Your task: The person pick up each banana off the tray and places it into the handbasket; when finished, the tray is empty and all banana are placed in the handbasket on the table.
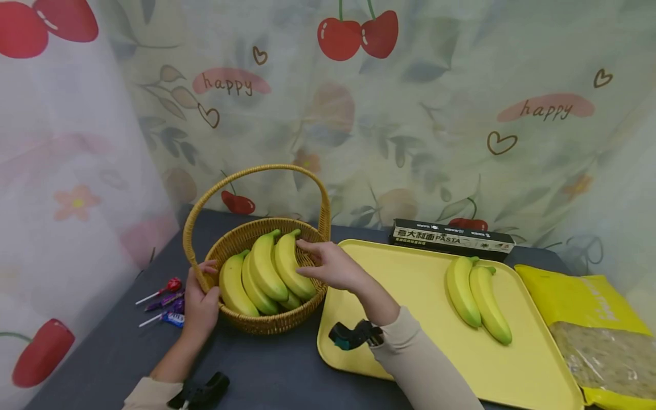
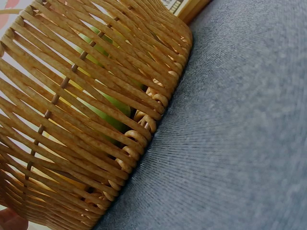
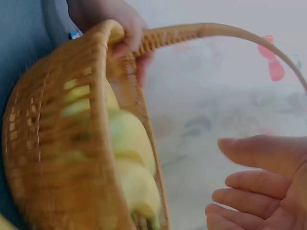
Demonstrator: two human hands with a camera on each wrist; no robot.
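A wicker basket (image 1: pixel 271 326) with a tall arched handle stands on the dark tabletop, several yellow bananas (image 1: pixel 266 270) lying in it. My left hand (image 1: pixel 201 299) grips the basket's left rim near the handle base, thumb outside and fingers over the edge. Above the basket's right side is my right hand (image 1: pixel 333 265), fingers loosely extended beside the nearest banana. In the right wrist view, the right hand (image 3: pixel 264 182) holds nothing and is apart from the bananas. Two more bananas (image 1: pixel 463 290) lie on the yellow tray (image 1: pixel 400 336) to the right.
A black pasta box (image 1: pixel 453 239) lies behind the tray. At the tray's right is a yellow bag (image 1: pixel 594 336) with a see-through lower part. Several wrapped lollipops (image 1: pixel 171 302) lie left of the basket. A printed curtain (image 1: pixel 359 114) hangs close behind.
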